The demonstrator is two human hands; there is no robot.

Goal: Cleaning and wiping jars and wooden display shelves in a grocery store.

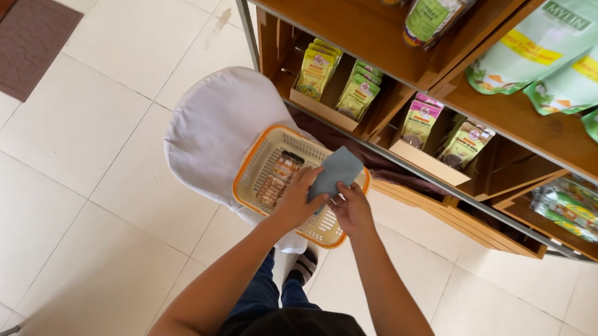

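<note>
— Pale floor tiles fill the left side, yes? And what is at the top left?

— A dark brown mat lies there, beside a wooden door. On the right stands a wooden shelf unit with several levels.

— What is on the shelves?

— Green and yellow pouches stand in low wooden trays; further right there are a pink pouch and big pale green bags. One lower compartment holds flat clear packets.

— Where is the basket?

— The orange and cream basket rests on a chair with a white cover, just in front of the lower shelves. A clear packet of brownish snacks lies inside it.

— And the hands?

— Both are over the basket. The left hand and the right hand grasp a grey-blue cloth together, fingers curled on its lower edge. The cloth covers part of the basket's far rim.

— Anything lower?

— Blue trousers and a sandalled foot, near the chair.
</note>
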